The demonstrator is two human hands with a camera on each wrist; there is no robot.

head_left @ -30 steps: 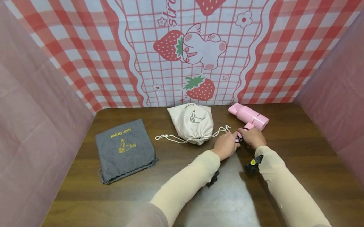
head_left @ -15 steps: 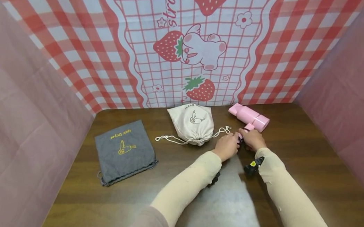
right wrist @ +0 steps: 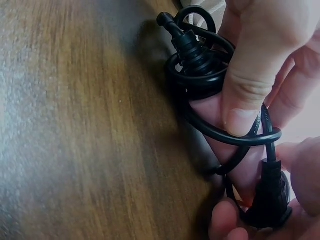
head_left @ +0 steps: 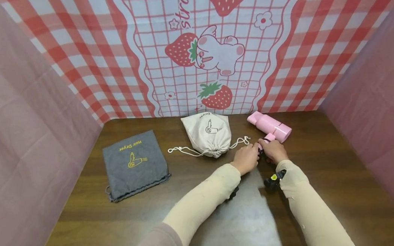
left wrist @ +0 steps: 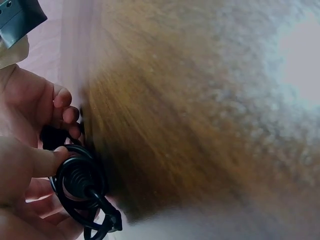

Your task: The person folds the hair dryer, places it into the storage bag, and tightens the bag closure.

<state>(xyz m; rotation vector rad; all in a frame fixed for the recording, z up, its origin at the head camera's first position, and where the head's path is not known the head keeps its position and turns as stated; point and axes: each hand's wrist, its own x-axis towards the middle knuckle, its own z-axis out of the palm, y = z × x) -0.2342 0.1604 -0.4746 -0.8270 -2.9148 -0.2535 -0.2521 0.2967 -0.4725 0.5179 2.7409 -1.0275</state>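
A pink hair dryer [head_left: 268, 125] lies at the back right, its handle pointing toward me. Black cord [right wrist: 220, 132] is looped around the handle's end, with the ribbed cord sleeve [right wrist: 195, 57] sticking out. My left hand [head_left: 246, 158] grips the handle end from the left, thumb pressing on the cord loops. From the other side, my right hand [head_left: 274, 151] holds the black plug [right wrist: 270, 200] among its fingers, close against the handle. In the left wrist view the cord loops [left wrist: 82, 177] lie under the left thumb. Both hands hide most of the handle in the head view.
A cream drawstring pouch [head_left: 210, 133] with a hair dryer print lies left of the hands, its strings spread sideways. Farther left is a flat grey drawstring bag [head_left: 135, 166]. A checked strawberry cloth [head_left: 199, 85] hangs behind the wooden table [head_left: 180, 182].
Over the last second the left hand has shifted slightly, its back turning over more of the black cord. The right hand, hair dryer and pouches stay in place.
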